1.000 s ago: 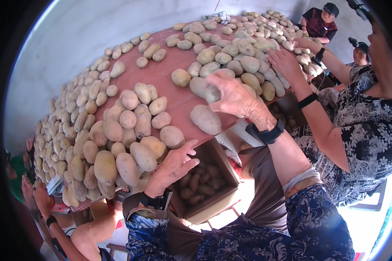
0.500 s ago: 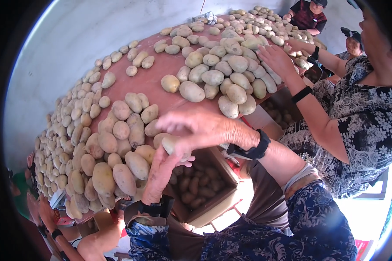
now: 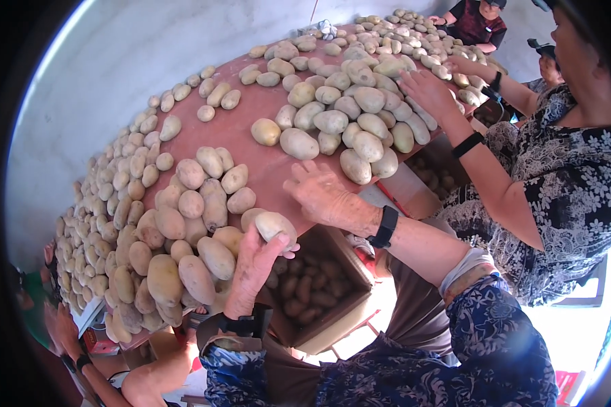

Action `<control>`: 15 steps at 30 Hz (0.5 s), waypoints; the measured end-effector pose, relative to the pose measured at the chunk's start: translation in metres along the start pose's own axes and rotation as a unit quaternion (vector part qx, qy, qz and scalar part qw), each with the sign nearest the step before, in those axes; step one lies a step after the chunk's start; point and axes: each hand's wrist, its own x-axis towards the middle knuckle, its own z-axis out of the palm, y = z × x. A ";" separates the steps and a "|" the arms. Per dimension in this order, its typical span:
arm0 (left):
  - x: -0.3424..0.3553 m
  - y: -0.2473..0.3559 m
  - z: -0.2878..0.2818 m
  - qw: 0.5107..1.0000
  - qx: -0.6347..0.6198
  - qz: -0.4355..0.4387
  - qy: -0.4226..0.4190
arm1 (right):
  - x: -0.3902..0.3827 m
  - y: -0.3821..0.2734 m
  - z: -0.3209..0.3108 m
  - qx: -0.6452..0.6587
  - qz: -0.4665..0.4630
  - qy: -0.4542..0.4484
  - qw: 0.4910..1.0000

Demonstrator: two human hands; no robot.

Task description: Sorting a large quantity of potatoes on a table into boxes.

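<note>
My left hand [image 3: 253, 263] grips a pale potato [image 3: 275, 228] above the near edge of the table, its fingers wrapped round the lower side. To its right, my right hand [image 3: 321, 195] rests with spread fingers on or just over the reddish tabletop [image 3: 271, 178], holding nothing. A heap of potatoes [image 3: 190, 203] lies on the table directly left of my left hand. Another pile of potatoes [image 3: 349, 115] sits beyond my right hand. Below my hands stands an open cardboard box [image 3: 349, 308] with several darker potatoes [image 3: 312, 285] inside.
A co-worker in a black-and-white patterned top [image 3: 543, 197] stands close on my right, hands on the far pile. Two more people are at the far right end. At lower left, another person's arm [image 3: 95, 370] reaches toward the table. A white wall [image 3: 163, 41] runs behind the table.
My right hand has drawn away from the potato in my left hand and moved right, over the tabletop. The left hand keeps its hold on the potato.
</note>
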 end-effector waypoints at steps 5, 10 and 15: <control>-0.002 0.004 0.002 1.000 -0.021 -0.001 0.001 | -0.003 0.028 -0.004 -0.060 0.043 0.008 0.997; -0.001 0.005 0.001 1.000 -0.004 0.005 -0.011 | -0.003 0.039 0.020 -0.085 -0.007 0.070 0.994; -0.002 0.004 0.001 1.000 -0.020 0.008 -0.023 | -0.002 0.032 0.009 -0.055 0.009 0.027 0.998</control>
